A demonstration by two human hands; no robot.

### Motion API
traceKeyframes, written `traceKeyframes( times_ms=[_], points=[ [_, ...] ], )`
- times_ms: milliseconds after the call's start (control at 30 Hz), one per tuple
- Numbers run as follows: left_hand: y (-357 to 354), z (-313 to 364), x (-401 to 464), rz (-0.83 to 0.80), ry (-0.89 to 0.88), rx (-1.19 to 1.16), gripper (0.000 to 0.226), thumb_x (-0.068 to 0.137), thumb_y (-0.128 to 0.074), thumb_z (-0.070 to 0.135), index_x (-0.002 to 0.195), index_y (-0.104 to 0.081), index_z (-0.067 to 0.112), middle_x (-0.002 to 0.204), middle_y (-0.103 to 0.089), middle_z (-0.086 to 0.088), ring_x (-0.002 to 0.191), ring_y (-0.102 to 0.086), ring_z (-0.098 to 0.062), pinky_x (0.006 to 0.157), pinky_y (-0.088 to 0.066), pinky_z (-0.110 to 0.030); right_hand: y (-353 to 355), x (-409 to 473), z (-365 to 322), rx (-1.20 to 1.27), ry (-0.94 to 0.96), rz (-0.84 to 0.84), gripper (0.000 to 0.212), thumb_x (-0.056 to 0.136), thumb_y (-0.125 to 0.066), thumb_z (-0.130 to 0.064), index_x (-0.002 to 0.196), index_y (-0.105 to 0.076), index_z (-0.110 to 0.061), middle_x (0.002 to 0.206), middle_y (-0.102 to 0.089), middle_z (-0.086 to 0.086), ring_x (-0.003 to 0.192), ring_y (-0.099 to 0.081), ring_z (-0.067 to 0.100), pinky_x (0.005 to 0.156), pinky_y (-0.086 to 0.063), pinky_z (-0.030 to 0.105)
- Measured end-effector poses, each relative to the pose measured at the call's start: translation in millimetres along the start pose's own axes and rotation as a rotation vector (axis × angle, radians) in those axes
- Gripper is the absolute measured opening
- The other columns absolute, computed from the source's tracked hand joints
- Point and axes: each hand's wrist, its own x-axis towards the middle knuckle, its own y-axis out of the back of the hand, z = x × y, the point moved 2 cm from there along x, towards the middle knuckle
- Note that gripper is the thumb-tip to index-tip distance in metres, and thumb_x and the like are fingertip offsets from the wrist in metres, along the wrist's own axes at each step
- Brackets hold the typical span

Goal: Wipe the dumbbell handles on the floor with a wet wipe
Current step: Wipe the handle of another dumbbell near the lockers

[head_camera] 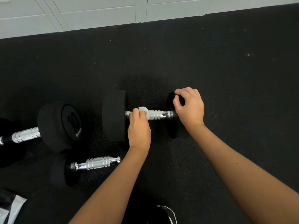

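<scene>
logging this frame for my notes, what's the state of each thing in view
left hand: presses the wipe on the handle
right hand: fingers curled over the right weight, steadying it
wipe: bunched, against the handle's left part
middle dumbbell: lying on the floor, handle half covered
left dumbbell: lying on the floor, untouched
near dumbbell: lying on the floor, untouched

My left hand [139, 126] presses a small white wet wipe [143, 109] onto the chrome handle [155, 115] of the dumbbell lying across the black floor [226, 70]. My right hand [189, 106] curls its fingers [178, 101] round the dumbbell's right weight [171, 126]. Two more dumbbells [55, 125] lie to the left.
</scene>
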Motion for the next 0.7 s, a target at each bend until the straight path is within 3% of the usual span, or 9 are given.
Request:
traceKeyframes(
  times_ms=[100, 267, 400, 467, 600, 700],
  points=[
    [-2, -7, -2, 0.0, -0.096, 0.005, 0.024, 0.068, -0.073, -0.006, 0.086, -0.062, 0.005, 0.088, -0.056, -0.008, 0.08, -0.059, -0.022, 0.062, -0.057, -0.029, 0, -1, 0, 0.002, 0.006, 0.005, 0.019, 0.086, -0.056, -0.017, 0.098, -0.07, -0.011, 0.097, -0.067, -0.002, 0.089, -0.055, 0.017, 0.073, -0.042, 0.023],
    [1, 1, 3, 0.024, 0.048, -0.059, 0.019, 0.075, -0.068, -0.006, 0.09, -0.061, 0.004, 0.093, -0.055, -0.011, 0.086, -0.058, -0.025, 0.067, -0.056, -0.03, 0, 3, -2, 0.002, 0.002, -0.004, 0.019, 0.086, -0.056, -0.018, 0.098, -0.07, -0.011, 0.096, -0.067, -0.001, 0.09, -0.055, 0.018, 0.074, -0.044, 0.026],
    [-5, -1, -3, -0.008, -0.138, -0.028, 0.024, 0.069, -0.072, -0.007, 0.085, -0.061, 0.006, 0.09, -0.056, -0.009, 0.08, -0.057, -0.022, 0.061, -0.055, -0.026, 0, 1, -1, 0.0, 0.004, -0.007, 0.019, 0.087, -0.055, -0.018, 0.099, -0.069, -0.011, 0.097, -0.066, -0.001, 0.091, -0.055, 0.017, 0.073, -0.042, 0.023],
    [-5, -5, -4, -0.012, -0.139, -0.04, 0.021, 0.071, -0.072, -0.005, 0.085, -0.061, 0.006, 0.089, -0.055, -0.008, 0.078, -0.057, -0.02, 0.059, -0.055, -0.026, 1, 0, -1, -0.004, 0.005, -0.003, 0.019, 0.087, -0.055, -0.018, 0.099, -0.069, -0.012, 0.097, -0.066, -0.002, 0.091, -0.055, 0.016, 0.072, -0.042, 0.022],
    [-3, 6, -8, 0.036, 0.129, -0.218, 0.009, 0.086, -0.059, 0.002, 0.095, -0.061, 0.004, 0.099, -0.054, -0.009, 0.086, -0.057, -0.019, 0.071, -0.054, -0.028, 0, 1, -1, -0.008, -0.006, -0.01, 0.02, 0.087, -0.055, -0.018, 0.099, -0.069, -0.012, 0.098, -0.066, -0.002, 0.091, -0.055, 0.016, 0.073, -0.04, 0.02],
    [-6, 17, -12, 0.087, 0.414, -0.458, 0.004, 0.089, -0.054, 0.001, 0.091, -0.056, 0.005, 0.1, -0.052, -0.006, 0.082, -0.055, -0.016, 0.074, -0.049, -0.019, 0, 2, -2, -0.016, -0.008, -0.015, 0.02, 0.087, -0.055, -0.018, 0.099, -0.069, -0.012, 0.098, -0.066, -0.002, 0.092, -0.055, 0.016, 0.073, -0.039, 0.02]
  ],
)
